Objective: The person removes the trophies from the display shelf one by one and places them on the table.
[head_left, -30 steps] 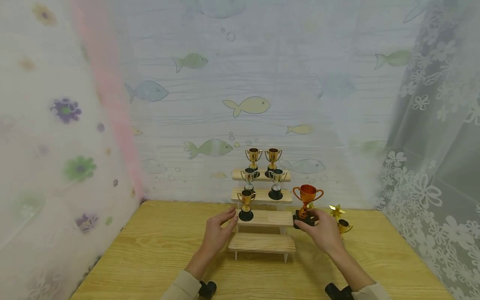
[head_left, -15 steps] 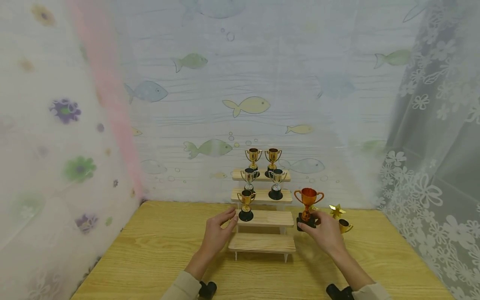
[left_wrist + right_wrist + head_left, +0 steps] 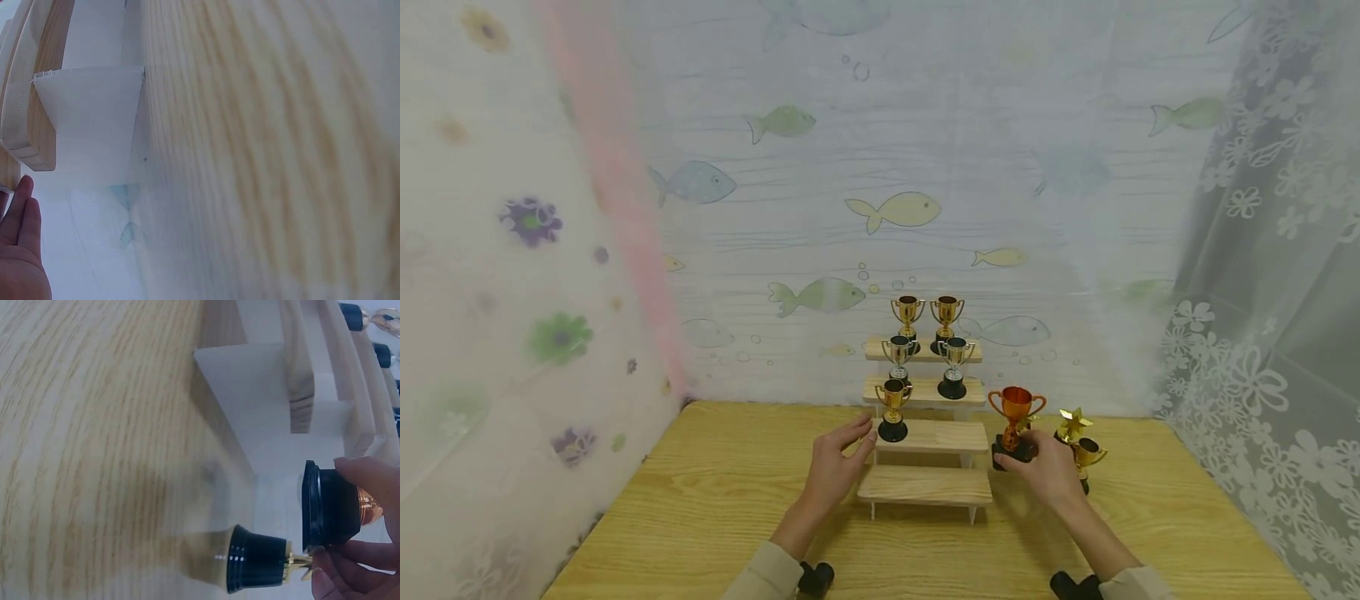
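Observation:
My right hand (image 3: 1051,471) pinches the black base of a bronze-coloured trophy cup (image 3: 1017,406), just right of the stepped wooden stand (image 3: 925,485). In the right wrist view, thumb and fingers grip that black base (image 3: 331,506), which is off the table. My left hand (image 3: 838,462) has its fingers extended along the stand's left side, fingertips right at a step's end. On the left of that step stands a small gold-and-bronze cup (image 3: 892,400). Two silver cups, one of them this cup (image 3: 956,354), occupy the step above, and two gold cups, including this cup (image 3: 947,310), the top one.
Right of the stand, a gold star trophy (image 3: 1075,423) and a gold cup (image 3: 1086,452) stand on the wooden table (image 3: 737,500). Another star trophy (image 3: 256,559) with a black base is partly hidden behind the held cup. A fish-patterned curtain (image 3: 820,217) hangs behind.
The right hand has lowered the bronze trophy cup beside the stand, and it tilts slightly differently. My left hand has stayed in place.

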{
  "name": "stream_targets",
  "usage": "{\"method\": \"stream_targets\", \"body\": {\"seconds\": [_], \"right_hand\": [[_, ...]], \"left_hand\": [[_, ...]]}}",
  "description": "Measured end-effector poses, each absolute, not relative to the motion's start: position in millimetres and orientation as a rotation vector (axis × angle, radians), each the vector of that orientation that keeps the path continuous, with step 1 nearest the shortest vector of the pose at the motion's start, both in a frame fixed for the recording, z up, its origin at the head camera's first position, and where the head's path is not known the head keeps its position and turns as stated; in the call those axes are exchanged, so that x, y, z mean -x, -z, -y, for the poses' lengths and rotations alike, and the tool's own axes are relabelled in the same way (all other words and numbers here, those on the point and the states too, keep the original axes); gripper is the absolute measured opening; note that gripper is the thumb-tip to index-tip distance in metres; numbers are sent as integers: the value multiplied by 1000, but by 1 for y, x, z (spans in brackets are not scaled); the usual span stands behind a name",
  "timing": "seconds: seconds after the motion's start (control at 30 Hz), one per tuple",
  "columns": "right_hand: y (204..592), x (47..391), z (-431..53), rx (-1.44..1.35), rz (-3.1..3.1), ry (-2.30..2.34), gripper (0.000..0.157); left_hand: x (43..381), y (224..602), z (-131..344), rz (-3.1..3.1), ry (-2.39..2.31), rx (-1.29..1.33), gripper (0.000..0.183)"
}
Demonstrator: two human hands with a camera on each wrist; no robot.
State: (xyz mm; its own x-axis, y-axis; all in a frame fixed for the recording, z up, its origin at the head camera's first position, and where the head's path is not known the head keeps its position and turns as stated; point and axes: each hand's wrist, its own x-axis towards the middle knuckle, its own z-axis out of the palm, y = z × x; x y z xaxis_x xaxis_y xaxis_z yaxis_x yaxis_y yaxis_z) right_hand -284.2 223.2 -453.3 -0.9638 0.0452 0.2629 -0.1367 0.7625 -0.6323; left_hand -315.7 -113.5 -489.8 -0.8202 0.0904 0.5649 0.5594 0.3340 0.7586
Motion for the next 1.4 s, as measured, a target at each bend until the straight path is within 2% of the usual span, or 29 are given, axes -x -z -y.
{"method": "stream_targets", "body": {"seconds": [0.57,0.9,1.4], "right_hand": [[466,291,-224,-44,2725,-1006,58],[474,291,-224,-19,2761,-1028,64],[483,293,-224,1,2769,-1046,64]], "left_hand": [[317,491,114,2178,1463,593,34],[315,491,113,2169,1466,587,33],[317,491,113,2164,1463,592,34]]}}
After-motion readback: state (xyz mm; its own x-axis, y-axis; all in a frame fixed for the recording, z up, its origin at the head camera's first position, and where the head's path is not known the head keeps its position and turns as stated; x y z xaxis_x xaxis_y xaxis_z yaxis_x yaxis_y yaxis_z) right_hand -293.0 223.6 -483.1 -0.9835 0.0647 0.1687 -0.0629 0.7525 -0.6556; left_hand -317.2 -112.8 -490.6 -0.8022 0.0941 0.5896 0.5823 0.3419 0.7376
